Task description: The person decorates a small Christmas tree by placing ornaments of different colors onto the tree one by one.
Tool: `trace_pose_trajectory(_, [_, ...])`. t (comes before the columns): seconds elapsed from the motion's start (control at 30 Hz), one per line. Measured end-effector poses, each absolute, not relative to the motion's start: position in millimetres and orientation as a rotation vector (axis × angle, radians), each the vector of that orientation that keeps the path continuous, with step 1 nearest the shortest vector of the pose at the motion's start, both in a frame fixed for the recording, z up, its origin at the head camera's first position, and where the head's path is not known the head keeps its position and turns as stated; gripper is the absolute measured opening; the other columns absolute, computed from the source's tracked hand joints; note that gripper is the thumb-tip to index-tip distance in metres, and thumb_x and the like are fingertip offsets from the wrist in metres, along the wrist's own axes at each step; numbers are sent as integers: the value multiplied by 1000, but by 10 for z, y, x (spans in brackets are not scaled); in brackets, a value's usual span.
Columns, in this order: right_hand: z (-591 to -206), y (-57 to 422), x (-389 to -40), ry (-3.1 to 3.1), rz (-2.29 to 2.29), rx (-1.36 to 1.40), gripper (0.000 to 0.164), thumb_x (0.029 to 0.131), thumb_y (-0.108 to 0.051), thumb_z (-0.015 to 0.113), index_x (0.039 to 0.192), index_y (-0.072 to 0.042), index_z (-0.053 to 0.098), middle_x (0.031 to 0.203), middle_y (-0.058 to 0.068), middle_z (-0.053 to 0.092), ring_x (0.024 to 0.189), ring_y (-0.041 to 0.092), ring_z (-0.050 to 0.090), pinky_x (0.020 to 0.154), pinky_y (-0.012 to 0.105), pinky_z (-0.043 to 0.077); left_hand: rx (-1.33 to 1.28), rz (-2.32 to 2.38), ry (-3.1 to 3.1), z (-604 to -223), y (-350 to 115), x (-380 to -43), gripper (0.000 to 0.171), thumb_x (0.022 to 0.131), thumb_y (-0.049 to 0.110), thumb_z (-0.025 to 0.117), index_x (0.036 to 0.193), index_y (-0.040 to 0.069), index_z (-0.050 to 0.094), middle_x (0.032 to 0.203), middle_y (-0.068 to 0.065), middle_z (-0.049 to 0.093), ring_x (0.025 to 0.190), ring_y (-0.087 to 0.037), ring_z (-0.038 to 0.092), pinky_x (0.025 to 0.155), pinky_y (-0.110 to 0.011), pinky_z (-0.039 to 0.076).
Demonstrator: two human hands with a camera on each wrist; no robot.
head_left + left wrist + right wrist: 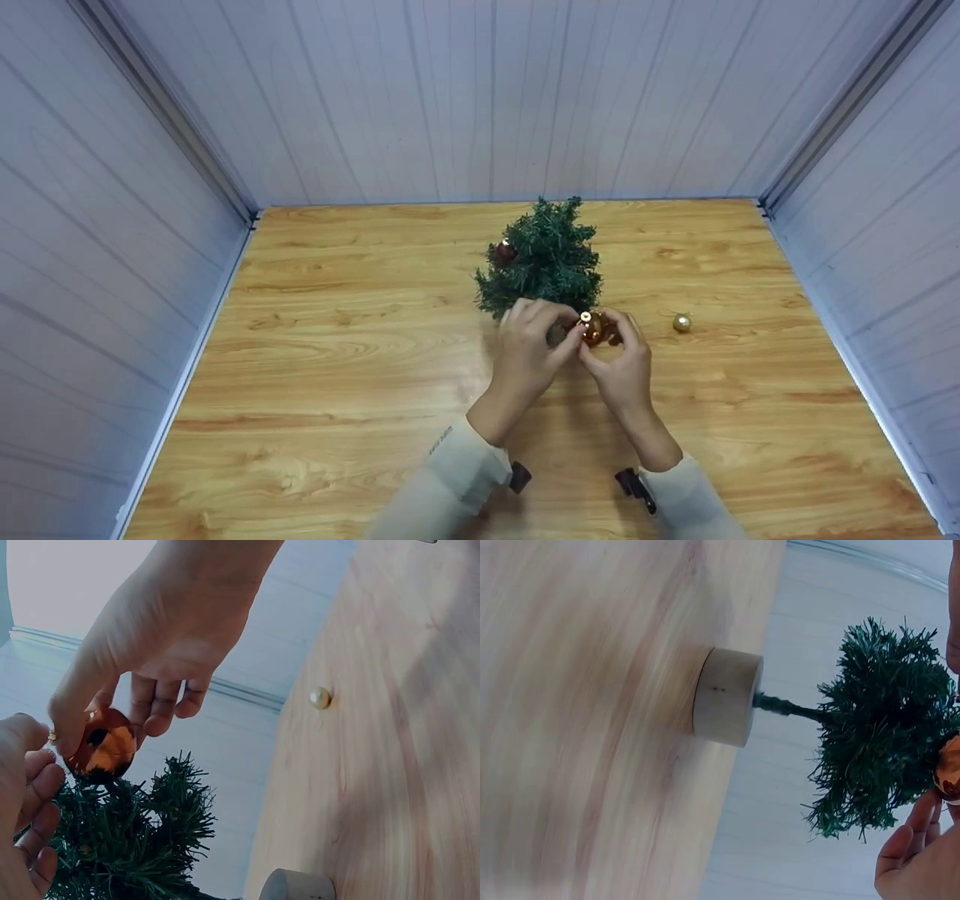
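Observation:
In front of the small artificial Christmas tree (547, 255), both hands meet at a shiny orange bauble (594, 330). The right hand (624, 367) holds the ball between thumb and fingers; the left wrist view shows this grip from the side. At the bauble's gold cap (586, 316), the left hand (525, 337) pinches with thumb and forefinger; whatever loop lies between those fingertips is too small to make out. Beside the tree's lower branches, the bauble is held off the table. A dark red bauble (505, 251) hangs on the tree's left side.
A small gold bauble (682, 322) with a thin loop lies on the wooden table (337, 360), right of the hands. The tree stands on a round pale base (727, 697). White panel walls (465, 97) enclose the table at the back and both sides.

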State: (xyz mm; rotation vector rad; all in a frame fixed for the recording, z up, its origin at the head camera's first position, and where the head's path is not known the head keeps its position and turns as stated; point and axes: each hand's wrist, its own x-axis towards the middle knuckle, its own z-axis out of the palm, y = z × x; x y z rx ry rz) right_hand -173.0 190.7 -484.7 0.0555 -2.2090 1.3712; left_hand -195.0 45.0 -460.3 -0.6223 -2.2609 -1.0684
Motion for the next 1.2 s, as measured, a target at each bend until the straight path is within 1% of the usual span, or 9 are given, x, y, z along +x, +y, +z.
trace_pose_trajectory(0.23, [-4864,1883,-1742,-2186,1366,105,43,75,-1,82,115,-6,67,101,8,63,83,13,52,71,27,43,-598,-1028,-2271,-4612,441,-1958,6,87,21,74,92,18,71,90,8,69,82,-12,57,75,-28,46])
trace_pose_trajectory(0.37, [-4854,1850,-1724,-2190,1369,99,44,74,1,82,115,-3,66,102,9,64,84,16,53,72,25,45,-593,-1062,-2261,-4594,425,-1968,4,87,19,73,91,17,70,90,8,69,81,-11,57,75,-27,45])
trace_pose_trajectory(0.5, [-4829,1805,-1695,-2205,1362,91,44,73,6,81,115,1,65,103,14,64,84,16,54,73,23,44,-584,-1091,-2241,-4544,396,-1983,3,88,19,72,91,17,71,90,7,69,81,-11,57,76,-27,46])
trace_pose_trajectory(0.63, [-4700,1734,-1626,-2221,1365,96,42,74,8,79,113,6,64,102,18,64,84,14,52,73,20,41,-590,-1108,-2228,-4491,368,-2004,3,89,19,71,91,16,71,89,7,69,81,-11,59,76,-28,47])
trace_pose_trajectory(0.73, [-4592,1692,-1573,-2237,1370,100,40,76,7,78,113,7,63,101,17,64,83,13,52,73,20,40,-598,-1122,-2228,-4463,351,-2019,3,89,19,71,91,16,71,89,6,69,80,-10,61,75,-28,48])
trace_pose_trajectory(0.9, [-4561,1682,-1554,-2243,1369,120,39,77,4,78,114,6,64,102,16,65,81,13,54,72,19,40,-612,-1166,-2216,-4402,324,-2043,4,89,16,71,92,15,70,87,6,68,77,-7,61,74,-26,48])
trace_pose_trajectory(0.97, [-4621,1700,-1582,-2246,1368,127,40,77,4,78,114,6,64,104,17,66,81,14,54,72,19,40,-625,-1188,-2205,-4372,317,-2057,4,89,15,71,93,14,70,86,5,67,76,-7,60,74,-26,48])
trace_pose_trajectory(1.17, [-4855,1806,-1717,-2273,1376,135,41,79,-4,80,118,-3,65,109,10,67,89,14,56,75,28,43,-672,-1151,-2190,-4273,327,-2118,5,89,14,71,93,14,71,89,5,68,78,-6,62,76,-25,48])
trace_pose_trajectory(1.2, [-4839,1808,-1721,-2274,1379,141,41,80,-6,79,119,-4,65,109,9,67,89,14,56,76,29,44,-681,-1130,-2188,-4256,331,-2135,5,89,15,71,94,14,71,89,5,69,79,-6,62,76,-25,48])
